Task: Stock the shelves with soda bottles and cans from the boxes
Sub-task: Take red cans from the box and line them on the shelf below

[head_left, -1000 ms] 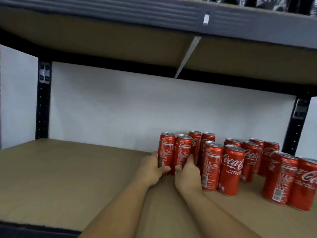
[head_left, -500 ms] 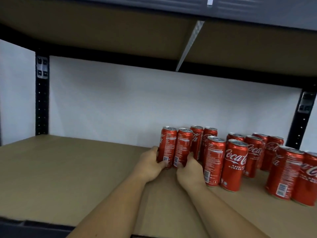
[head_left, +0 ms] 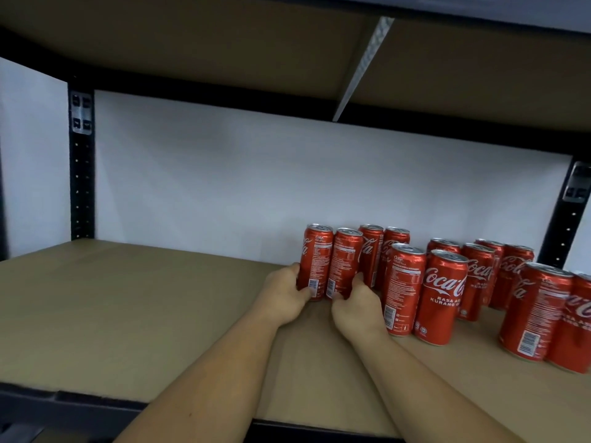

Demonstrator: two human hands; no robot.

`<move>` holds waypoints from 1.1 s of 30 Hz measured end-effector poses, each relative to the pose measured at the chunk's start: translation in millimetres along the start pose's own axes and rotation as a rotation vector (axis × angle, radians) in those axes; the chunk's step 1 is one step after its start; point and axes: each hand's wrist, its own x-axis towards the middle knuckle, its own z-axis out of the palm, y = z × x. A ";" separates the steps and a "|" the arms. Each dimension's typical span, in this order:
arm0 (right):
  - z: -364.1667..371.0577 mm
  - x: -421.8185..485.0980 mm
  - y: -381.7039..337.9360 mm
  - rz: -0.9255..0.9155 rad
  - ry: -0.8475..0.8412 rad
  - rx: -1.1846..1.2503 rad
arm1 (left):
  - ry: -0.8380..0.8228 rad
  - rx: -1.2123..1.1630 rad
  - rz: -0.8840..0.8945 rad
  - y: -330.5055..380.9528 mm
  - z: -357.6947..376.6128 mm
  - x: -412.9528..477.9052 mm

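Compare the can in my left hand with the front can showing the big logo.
The left-hand can shows small print and a barcode; the logo can shows white lettering. The left hand grips the left-hand can near its base; no hand touches the logo can. The left-hand can stands at the group's left end, the logo can nearer the shelf edge. Both are red, slim, upright.

left grip (head_left: pixel 284 295) holds left can (head_left: pixel 315 260) | right grip (head_left: pixel 358 302) holds next can (head_left: pixel 343 263) | both upright on shelf (head_left: pixel 128 298)

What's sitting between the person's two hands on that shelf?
Two upright red cans, side by side: the left hand holds the left can, the right hand the right can. Head view shows it.
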 end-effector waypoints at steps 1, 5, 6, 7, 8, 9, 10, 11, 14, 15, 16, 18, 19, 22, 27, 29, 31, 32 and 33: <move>-0.2 -0.1 -0.2 0.002 -0.001 0.002 | 0.005 -0.001 -0.003 -0.2 0.8 0.4; -1.9 -2.4 -4.2 0.013 -0.014 -0.011 | -0.003 0.035 -0.019 -2.7 4.7 2.7; -2.3 -3.3 -5.2 0.014 -0.025 -0.023 | -0.014 0.057 -0.024 -3.9 5.7 2.2; -3.0 -3.8 -6.3 0.016 -0.036 -0.039 | -0.028 0.094 -0.033 -5.0 6.2 1.5; -4.1 -3.9 -7.0 0.019 -0.049 -0.058 | -0.044 0.146 -0.040 -5.3 6.5 0.6; -5.8 -4.8 -7.4 0.024 -0.060 -0.080 | -0.066 0.203 -0.051 -5.1 6.7 -0.4; -7.7 -5.7 -8.1 0.026 -0.072 -0.108 | -0.091 0.256 -0.065 -3.9 6.6 -1.6; -10.3 -8.0 -9.2 0.025 -0.094 -0.145 | -0.122 0.300 -0.082 -2.0 6.6 -2.8; -23.8 -21.5 -13.5 -0.018 -0.259 -0.289 | -0.252 0.434 -0.131 7.9 3.7 -6.8; -29.7 -28.0 -13.8 -0.049 -0.335 -0.355 | -0.294 0.480 -0.142 11.9 1.4 -11.0; -36.4 -34.8 -13.5 -0.086 -0.403 -0.417 | -0.327 0.524 -0.143 16.5 -2.0 -17.3; -50.5 -49.3 -10.0 -0.148 -0.496 -0.496 | -0.379 0.582 -0.128 26.1 -11.0 -35.4; -57.5 -57.7 -7.3 -0.174 -0.512 -0.515 | -0.398 0.584 -0.114 30.6 -15.7 -46.2; -76.7 -88.4 1.7 -0.251 -0.505 -0.538 | -0.441 0.540 -0.029 44.0 -27.7 -86.2; -106.9 -153.1 10.8 -0.361 -0.527 -0.509 | -0.411 0.556 0.095 67.6 -44.6 -160.7; -120.8 -183.4 9.8 -0.391 -0.515 -0.477 | -0.409 0.559 0.126 76.7 -50.4 -189.9; -133.7 -213.9 8.1 -0.431 -0.488 -0.453 | -0.389 0.580 0.174 84.9 -54.2 -218.7; -139.5 -228.5 7.9 -0.453 -0.485 -0.463 | -0.366 0.576 0.191 89.4 -54.8 -233.1; -144.5 -242.7 8.8 -0.462 -0.494 -0.483 | -0.339 0.557 0.201 94.6 -55.0 -247.9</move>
